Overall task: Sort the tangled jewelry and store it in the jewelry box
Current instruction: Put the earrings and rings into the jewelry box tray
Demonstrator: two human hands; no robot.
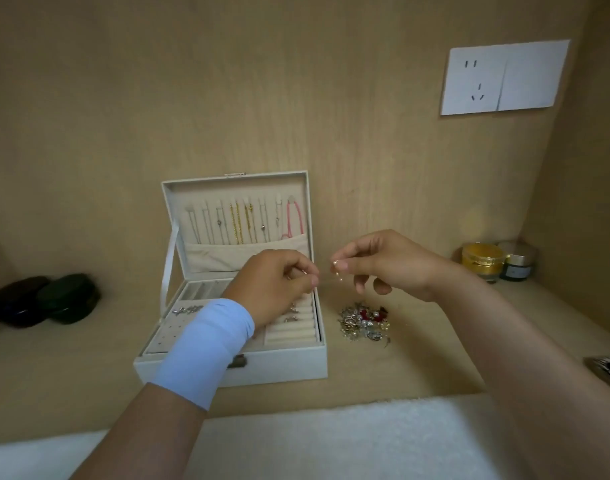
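The tangled jewelry pile (364, 322) lies on the shelf (418, 368), just right of the open jewelry box (279, 367). Above the pile, the right hand (386, 265) pinches a small pearl piece (338, 271) between thumb and forefinger. The left hand (272, 285), over the box, has its fingertips pressed together; whether they hold anything cannot be told. Two jars (482, 259) stand at far right.

Gold jar (482, 259) stands right, dark cases (68, 299) left.
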